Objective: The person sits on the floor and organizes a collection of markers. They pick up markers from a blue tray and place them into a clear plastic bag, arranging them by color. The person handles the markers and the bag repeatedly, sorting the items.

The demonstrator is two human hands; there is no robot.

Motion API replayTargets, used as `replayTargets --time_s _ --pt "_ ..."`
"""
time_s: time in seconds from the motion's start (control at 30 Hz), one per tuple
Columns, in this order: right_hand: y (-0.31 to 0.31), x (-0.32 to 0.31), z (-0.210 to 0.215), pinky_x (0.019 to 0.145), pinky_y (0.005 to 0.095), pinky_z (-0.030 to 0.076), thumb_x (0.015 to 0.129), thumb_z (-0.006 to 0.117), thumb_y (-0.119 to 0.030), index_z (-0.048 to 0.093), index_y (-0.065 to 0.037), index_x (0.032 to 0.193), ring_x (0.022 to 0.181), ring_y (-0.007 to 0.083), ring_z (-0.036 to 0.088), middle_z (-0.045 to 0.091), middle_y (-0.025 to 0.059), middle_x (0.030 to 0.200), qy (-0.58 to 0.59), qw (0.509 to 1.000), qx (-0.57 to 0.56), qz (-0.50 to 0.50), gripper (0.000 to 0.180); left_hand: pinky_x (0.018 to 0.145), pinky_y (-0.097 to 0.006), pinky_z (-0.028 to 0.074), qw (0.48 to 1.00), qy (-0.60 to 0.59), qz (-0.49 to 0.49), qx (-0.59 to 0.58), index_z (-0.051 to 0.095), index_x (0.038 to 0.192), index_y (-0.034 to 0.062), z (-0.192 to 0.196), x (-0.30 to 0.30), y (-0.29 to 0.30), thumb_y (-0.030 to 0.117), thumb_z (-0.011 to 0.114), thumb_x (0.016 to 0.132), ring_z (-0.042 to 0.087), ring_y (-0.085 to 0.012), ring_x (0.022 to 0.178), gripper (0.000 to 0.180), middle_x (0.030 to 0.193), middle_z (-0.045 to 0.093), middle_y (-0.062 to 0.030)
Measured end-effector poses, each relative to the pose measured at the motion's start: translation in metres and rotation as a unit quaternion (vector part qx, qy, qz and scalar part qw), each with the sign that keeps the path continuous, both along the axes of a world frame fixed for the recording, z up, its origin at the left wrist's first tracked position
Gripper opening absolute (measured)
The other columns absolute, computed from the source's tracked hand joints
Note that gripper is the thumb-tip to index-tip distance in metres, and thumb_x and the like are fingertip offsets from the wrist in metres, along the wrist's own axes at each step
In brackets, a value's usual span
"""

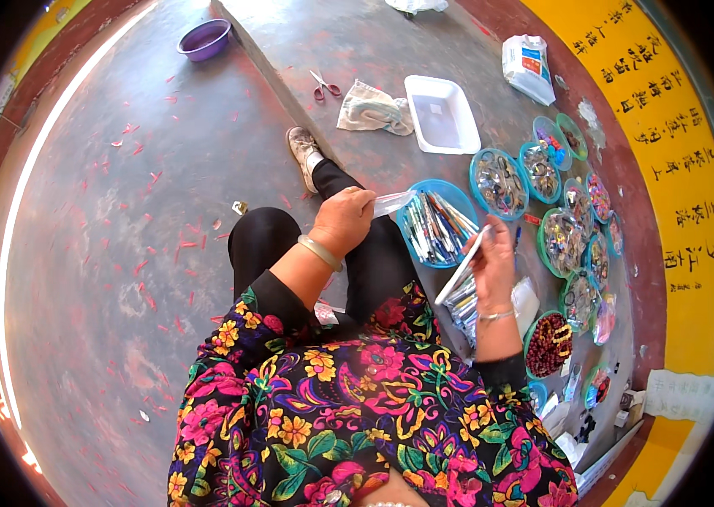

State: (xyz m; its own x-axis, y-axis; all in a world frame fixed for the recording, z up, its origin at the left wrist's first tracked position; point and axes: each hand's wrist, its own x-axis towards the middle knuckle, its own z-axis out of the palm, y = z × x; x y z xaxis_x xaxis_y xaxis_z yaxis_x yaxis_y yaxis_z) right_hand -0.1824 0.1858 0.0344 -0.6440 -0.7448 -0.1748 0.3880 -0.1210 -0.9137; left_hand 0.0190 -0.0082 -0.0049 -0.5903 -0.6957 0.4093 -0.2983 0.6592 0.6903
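My left hand [344,221] is closed on a clear plastic sleeve [392,204], which sticks out to the right over my knee. In my right hand [494,264] a white pen [460,272] is gripped, slanting down to the left. Between the hands, a little farther off, a round blue basket [408,238] holds many loose pens [439,221]. A bundle of more pens [463,306] lies on the floor below my right hand, partly covered by it.
Several round baskets [499,184] of small items stand along the right, one with dark red beads [548,345]. Ahead are a white tub [461,135], a cloth [371,110], scissors [324,86] and a white package [529,69]. A purple basin [204,42] sits far left.
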Motion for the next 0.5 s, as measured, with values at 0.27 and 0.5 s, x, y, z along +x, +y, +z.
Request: replayTargets --time_s 0.27,0.5 --pt "0.026 0.077 -0.009 0.067 0.0249 0.052 0.093 0.051 -0.006 0.062 -0.003 0.106 0.081 0.0172 0.066 0.064 0.0072 0.09 -0.015 0.956 0.105 0.273 0.017 0.072 -0.04 0.051 1.0 -0.006 -0.007 0.008 0.067 0.092 0.0052 0.004 0.003 0.003 0.01 0.058 0.082 0.063 -0.032 0.081 0.014 0.084 0.064 -0.0122" --pt "0.024 0.081 -0.002 0.07 0.0344 0.05 0.082 0.055 0.001 0.066 -0.009 0.105 0.082 0.0266 0.061 0.059 0.0096 0.088 0.53 0.745 0.07 0.399 0.027 0.072 -0.04 0.05 1.0 0.005 -0.01 0.011 0.067 0.091 0.0048 0.003 0.005 0.002 0.01 0.057 0.082 0.063 -0.032 0.081 0.014 0.083 0.064 -0.0127"
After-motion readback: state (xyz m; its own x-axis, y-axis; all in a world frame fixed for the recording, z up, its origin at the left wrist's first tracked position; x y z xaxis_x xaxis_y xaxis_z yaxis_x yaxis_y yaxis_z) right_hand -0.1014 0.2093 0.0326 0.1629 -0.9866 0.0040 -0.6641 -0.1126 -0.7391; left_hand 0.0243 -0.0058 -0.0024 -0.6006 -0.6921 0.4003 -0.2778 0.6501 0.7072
